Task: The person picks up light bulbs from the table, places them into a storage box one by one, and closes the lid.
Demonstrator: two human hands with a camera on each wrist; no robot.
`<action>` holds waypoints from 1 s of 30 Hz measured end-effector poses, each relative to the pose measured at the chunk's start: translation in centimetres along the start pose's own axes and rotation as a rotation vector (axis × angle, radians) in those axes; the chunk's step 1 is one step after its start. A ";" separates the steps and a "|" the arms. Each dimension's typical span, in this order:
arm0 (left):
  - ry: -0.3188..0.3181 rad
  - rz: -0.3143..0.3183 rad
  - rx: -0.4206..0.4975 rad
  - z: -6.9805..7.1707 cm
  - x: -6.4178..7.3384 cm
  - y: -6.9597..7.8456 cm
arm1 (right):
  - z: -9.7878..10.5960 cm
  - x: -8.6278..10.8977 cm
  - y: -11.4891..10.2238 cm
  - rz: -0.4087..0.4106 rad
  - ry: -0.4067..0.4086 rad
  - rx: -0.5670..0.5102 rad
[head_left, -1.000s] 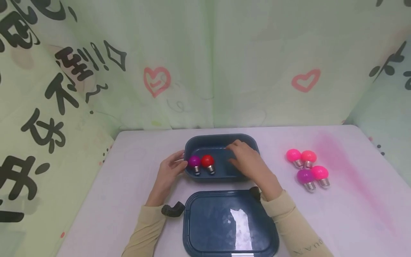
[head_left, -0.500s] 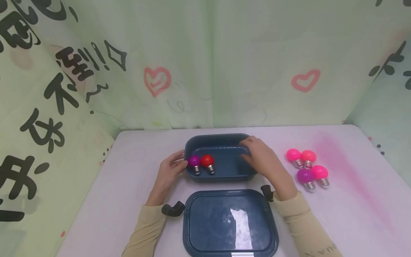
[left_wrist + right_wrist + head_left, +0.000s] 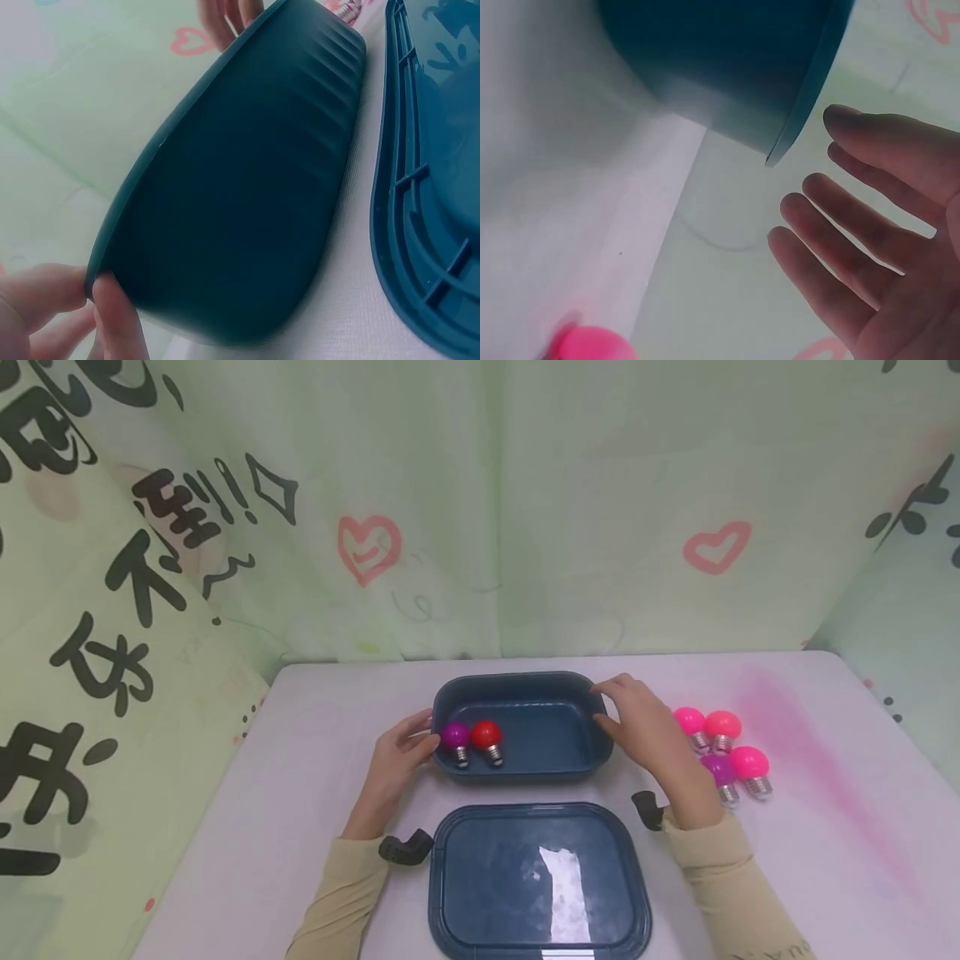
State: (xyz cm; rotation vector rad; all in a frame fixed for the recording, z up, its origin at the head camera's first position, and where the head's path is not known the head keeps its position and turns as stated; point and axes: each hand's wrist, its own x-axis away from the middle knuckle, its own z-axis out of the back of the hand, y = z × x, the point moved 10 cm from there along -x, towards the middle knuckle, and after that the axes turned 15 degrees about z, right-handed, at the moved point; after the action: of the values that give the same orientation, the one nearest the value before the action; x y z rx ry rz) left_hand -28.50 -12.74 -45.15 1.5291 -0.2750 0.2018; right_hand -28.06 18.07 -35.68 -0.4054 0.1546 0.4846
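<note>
A dark blue plastic box sits on the table, with a purple bulb and a red bulb lying at its left end. My left hand pinches the rim at that end; the left wrist view shows thumb and finger on either side of the box edge. At the opposite end is my right hand, holding nothing, fingertips close to the rim. In the right wrist view its fingers are extended and spread, a gap away from the box wall.
In front of the box lies its matching dark blue lid, flat on the white table. Several pink and purple bulbs rest to the right, partly behind the right wrist. A printed curtain closes off the back.
My right hand has moved rightward from over the box's inside to its right rim, covering part of the loose bulbs. The left hand, box and the two bulbs inside stay put.
</note>
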 end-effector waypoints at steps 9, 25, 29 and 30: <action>-0.001 -0.014 -0.006 -0.1 0.0 0.1 | 0.8 0.8 2.0 -0.002 0.023 0.031; 0.017 -0.008 -0.015 0.0 -0.2 0.0 | 0.8 2.6 6.2 -0.114 -0.022 0.036; 0.020 -0.005 -0.013 0.0 -0.3 -0.1 | 0.8 3.0 7.1 -0.133 -0.036 0.044; 0.019 -0.009 -0.013 0.0 -0.3 0.0 | 0.8 3.0 7.3 -0.132 -0.037 0.051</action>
State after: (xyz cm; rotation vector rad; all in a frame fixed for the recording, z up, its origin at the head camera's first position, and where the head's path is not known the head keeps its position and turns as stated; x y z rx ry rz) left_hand -28.80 -12.68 -45.27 1.5145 -0.2543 0.2071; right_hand -28.85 25.57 -38.14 -0.3541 0.1033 0.3573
